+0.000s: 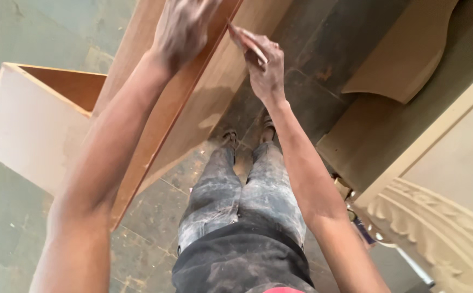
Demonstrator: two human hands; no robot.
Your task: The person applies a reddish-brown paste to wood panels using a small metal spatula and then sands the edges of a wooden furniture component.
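Here the largest thing in view is the floor (312, 59), dark, scuffed and dusted with pale powder, seen from straight above past the person's own dust-streaked grey trousers (242, 195) and their two feet. Leaning across it from the upper middle down toward the lower left is a long brown wooden board (193, 103), standing on its edge and tilted, with a narrow raised rim running along its length. To the left, just behind the board, sits an open pale box-like cabinet piece (33, 127) with a brown inside. On the right stands a pale panel with a carved leafy moulding (437, 228) along its lower edge, and above it, apart from the board, lies a curved brown cut-out of wood (405, 54).

The left hand (182, 27) rests on top of the board's upper edge, fingers curled over it and pressing down; part of the hand runs out of the top of the frame, so the grip is only partly seen. The right hand (266, 65) is closed around a small flat folded piece of sandpaper (246, 40), pinched between thumb and fingers, and its tip touches the face of the board just beside the rim, close to the left hand.
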